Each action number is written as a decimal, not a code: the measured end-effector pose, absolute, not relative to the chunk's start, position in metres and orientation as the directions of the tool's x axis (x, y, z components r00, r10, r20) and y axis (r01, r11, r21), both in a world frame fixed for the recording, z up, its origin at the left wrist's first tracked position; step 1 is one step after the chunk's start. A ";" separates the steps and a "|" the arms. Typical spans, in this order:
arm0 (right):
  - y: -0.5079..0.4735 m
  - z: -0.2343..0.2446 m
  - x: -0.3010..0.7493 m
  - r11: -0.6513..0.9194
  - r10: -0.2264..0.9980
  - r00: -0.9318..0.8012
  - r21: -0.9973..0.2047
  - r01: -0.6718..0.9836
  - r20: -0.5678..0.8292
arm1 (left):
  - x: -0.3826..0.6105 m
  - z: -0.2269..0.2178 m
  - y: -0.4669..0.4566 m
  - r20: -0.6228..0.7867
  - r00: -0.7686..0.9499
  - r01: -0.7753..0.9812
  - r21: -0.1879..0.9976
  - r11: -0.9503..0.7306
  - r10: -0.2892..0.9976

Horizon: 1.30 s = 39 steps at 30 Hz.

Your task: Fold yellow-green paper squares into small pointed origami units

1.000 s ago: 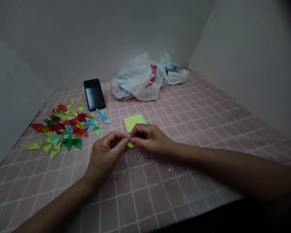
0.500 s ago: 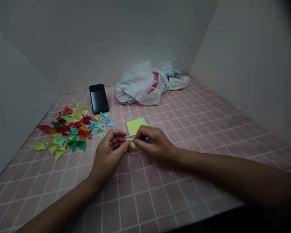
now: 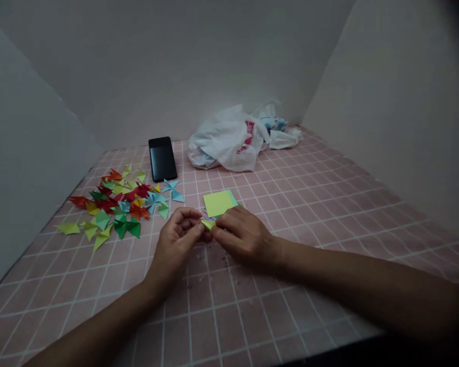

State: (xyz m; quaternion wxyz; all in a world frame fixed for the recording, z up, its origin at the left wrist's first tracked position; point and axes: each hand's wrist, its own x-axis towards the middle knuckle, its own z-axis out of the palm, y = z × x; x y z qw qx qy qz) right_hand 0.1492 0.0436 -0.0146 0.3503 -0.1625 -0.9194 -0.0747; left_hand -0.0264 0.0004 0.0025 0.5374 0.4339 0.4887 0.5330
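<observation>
In front of a stack of square coloured papers (image 3: 218, 204), a small folded yellow paper (image 3: 208, 224), left hand (image 3: 179, 238) and right hand (image 3: 248, 239) pinching it, bright folded paper shapes (image 3: 137, 193) left of the stack

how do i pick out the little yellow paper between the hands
On the pink tabletop with white grid lines, find where the left hand and right hand nearly meet. Between them is the small yellow paper. Unlike the larger, flat yellow square just beyond, it is folded.
</observation>
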 end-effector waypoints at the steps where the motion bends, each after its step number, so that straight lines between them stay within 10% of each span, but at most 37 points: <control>1: 0.044 -0.014 0.150 0.935 0.242 -0.712 0.039 0.353 0.660 | -0.026 0.002 0.000 -0.063 -0.045 -0.158 0.986 0.055 0.997; 7: 0.042 -0.016 0.150 0.953 0.222 -0.681 -0.005 0.304 0.698 | -0.026 0.004 0.002 -0.022 -0.069 -0.102 0.995 0.015 0.997; 12: 0.042 -0.010 0.149 0.825 0.557 -0.505 -0.506 0.251 0.659 | -0.029 0.004 0.004 0.035 -0.036 -0.018 0.999 -0.036 0.999; 18: 0.048 0.000 0.147 0.335 0.792 -0.578 -0.931 0.143 0.196 | -0.029 0.002 0.003 0.111 0.035 0.023 0.993 -0.112 0.993; 27: 0.040 -0.011 0.143 0.282 0.878 -0.416 -0.958 0.056 0.235 | -0.029 0.001 0.004 -0.090 0.073 0.018 0.996 0.089 0.993; 39: 0.041 -0.011 0.141 0.081 0.846 -0.521 -0.993 -0.089 0.115 | -0.030 0.003 0.002 0.055 0.067 0.300 0.951 -0.073 0.996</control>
